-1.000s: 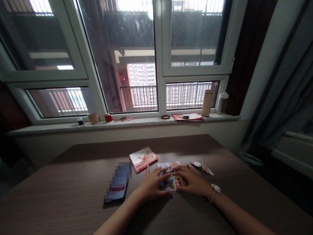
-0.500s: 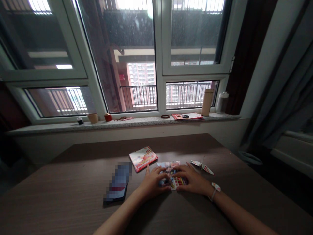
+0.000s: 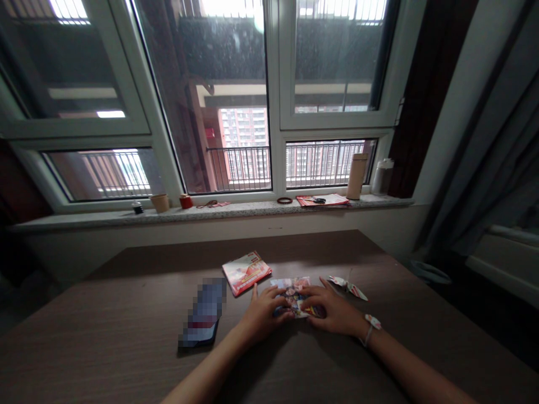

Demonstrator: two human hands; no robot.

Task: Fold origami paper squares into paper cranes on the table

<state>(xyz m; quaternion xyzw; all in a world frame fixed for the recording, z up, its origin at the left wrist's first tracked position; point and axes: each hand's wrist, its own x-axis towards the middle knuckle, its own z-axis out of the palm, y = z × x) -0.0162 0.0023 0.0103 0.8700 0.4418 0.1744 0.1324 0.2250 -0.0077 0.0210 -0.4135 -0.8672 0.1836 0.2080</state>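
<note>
At the middle of the near half of the worktop [image 3: 126, 314], a colourful printed flyer [image 3: 293, 293] lies under both hands. The left hand [image 3: 266, 308] comes over it from eight o'clock, and the right hand [image 3: 337, 310] from four o'clock. Fingers of both are bent and a little spread, touching the paper; whether the thumbs pinch its near edge, I cannot tell. Seen from the flyer, a small stack of red-and-white leaflets [image 3: 247, 274] lies at ten o'clock, a smartphone [image 3: 204, 311] at nine, and a crumpled white-and-red paper piece [image 3: 348, 287] at three.
</note>
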